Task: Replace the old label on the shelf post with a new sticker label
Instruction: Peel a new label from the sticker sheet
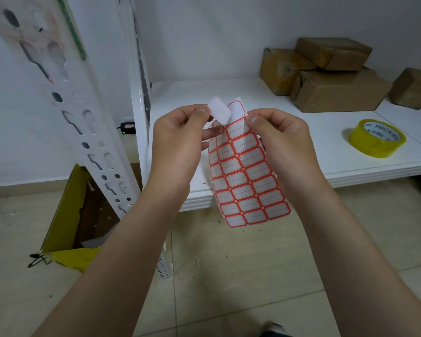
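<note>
A sheet of red-bordered white sticker labels [248, 176] hangs in front of the white shelf. My right hand [280, 142] pinches the sheet's top right edge. My left hand [178, 139] pinches one white label [219, 110] between thumb and forefinger; the label is curled back, partly peeled off the sheet's top left corner, its blank side showing. The white slotted shelf post [83, 122] stands to the left, close to the camera. High on the post is a pale, worn patch [27, 32] that looks like label residue.
The white shelf board [314, 147] carries several brown parcels [331, 76] at the back right and a roll of yellow tape [377, 138]. An open yellow cardboard box [75, 215] sits on the tiled floor beside the post. A small black adapter [128, 127] lies behind.
</note>
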`<state>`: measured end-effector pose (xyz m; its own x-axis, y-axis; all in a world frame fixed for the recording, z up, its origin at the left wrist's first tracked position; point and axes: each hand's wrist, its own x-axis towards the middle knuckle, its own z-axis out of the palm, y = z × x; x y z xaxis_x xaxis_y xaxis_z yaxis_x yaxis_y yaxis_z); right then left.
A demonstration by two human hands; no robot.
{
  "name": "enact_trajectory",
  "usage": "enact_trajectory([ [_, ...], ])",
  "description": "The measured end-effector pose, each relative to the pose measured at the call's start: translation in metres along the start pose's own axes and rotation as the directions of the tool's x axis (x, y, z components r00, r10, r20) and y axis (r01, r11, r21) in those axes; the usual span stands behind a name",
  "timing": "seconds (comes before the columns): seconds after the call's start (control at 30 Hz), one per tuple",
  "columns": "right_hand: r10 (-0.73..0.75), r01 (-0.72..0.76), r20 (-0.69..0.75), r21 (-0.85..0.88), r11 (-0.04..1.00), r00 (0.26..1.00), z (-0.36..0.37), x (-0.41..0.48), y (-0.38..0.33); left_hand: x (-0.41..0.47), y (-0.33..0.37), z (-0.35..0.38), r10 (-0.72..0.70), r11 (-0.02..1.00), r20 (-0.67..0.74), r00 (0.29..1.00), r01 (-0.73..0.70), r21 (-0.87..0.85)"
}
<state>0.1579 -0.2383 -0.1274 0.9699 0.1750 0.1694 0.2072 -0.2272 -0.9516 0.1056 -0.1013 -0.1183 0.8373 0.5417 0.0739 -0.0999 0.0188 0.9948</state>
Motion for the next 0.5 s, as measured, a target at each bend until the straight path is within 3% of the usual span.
enact_trajectory([
  [0.33, 0.15, -0.15, -0.054, -0.011, 0.989, 0.987, -0.002, 0.005, 0.011, 0.0, 0.0, 0.003, -0.05, 0.997, -0.014, 0.999, 0.049, -0.051],
  [0.5, 0.382, -0.355, -0.086, 0.225, 0.907, 0.92, -0.013, 0.007, 0.019, -0.001, -0.001, 0.001, -0.068, 0.997, 0.016, 0.998, 0.069, -0.033],
])
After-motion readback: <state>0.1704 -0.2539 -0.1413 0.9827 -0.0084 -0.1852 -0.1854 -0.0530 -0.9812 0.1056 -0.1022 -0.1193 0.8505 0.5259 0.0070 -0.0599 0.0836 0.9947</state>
